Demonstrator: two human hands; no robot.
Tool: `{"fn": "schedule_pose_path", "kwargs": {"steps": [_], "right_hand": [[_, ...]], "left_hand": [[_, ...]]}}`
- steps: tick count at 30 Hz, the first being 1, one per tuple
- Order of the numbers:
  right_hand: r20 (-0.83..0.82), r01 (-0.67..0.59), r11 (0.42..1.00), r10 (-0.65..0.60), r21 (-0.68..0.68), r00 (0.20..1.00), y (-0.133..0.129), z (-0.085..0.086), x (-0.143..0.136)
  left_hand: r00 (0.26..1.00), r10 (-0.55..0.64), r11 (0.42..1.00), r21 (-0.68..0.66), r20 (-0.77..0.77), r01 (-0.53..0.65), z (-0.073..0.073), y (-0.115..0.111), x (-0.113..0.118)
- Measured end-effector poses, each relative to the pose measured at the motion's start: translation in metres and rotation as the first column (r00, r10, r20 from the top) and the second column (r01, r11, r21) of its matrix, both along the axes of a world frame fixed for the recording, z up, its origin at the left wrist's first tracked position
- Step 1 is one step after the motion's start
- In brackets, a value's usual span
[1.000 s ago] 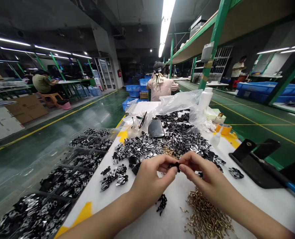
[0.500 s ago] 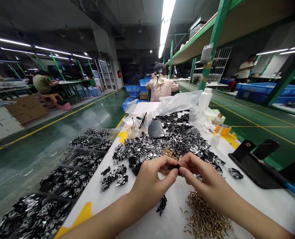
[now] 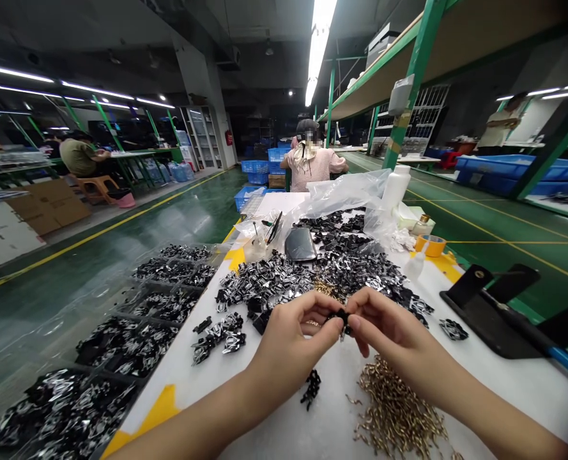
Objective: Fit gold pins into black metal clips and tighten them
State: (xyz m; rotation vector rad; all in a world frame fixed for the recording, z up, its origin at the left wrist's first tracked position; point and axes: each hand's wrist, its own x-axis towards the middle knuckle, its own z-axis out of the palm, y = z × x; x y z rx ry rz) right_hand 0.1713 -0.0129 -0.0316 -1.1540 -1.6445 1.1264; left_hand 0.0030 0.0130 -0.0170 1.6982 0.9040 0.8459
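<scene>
Between the fingertips of both hands is a small black part (image 3: pixel 339 317), mostly covered by the fingers. My left hand (image 3: pixel 297 327) pinches it from the left, thumb below. My right hand (image 3: pixel 382 322) meets it from the right with thumb and forefinger closed. Beneath my right hand lies a heap of small curved brass-coloured pieces (image 3: pixel 399 409). A little cluster of black parts (image 3: pixel 311 388) rests on the white tabletop (image 3: pixel 331 428) below my left hand. Beyond my hands spreads a big pile of black and silver metal parts (image 3: pixel 269 281), with some brass pieces (image 3: pixel 326 291) among them.
On the left stand divided trays (image 3: pixel 135 345) full of black and silver parts. A dark phone-like slab (image 3: pixel 300 245) lies on the pile. To the right are a black metal bracket (image 3: pixel 489 313), orange tape (image 3: pixel 430 246) and a white bottle (image 3: pixel 395 191). A co-worker (image 3: pixel 312 160) sits ahead.
My hands stay together at nearly the same spot. The fingers of my right hand have shifted around the black part, its lower fingers now showing beneath the thumb.
</scene>
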Motion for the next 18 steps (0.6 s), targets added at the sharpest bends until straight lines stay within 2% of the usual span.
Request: {"fn": "schedule_pose_path", "kwargs": {"steps": [5,18], "right_hand": [[-0.046,-0.014,1.0,0.013,-0.025,0.999,-0.0011,0.0013,0.0001],[-0.027,0.0,1.0,-0.001,-0.019,1.0,-0.0022,-0.0007,-0.0001]], "left_hand": [[1.0,0.016,1.0,0.006,0.003,-0.016,0.0011,0.0002,0.0],[1.0,0.009,0.999,0.043,-0.002,-0.008,-0.0016,-0.0022,-0.0005]]}}
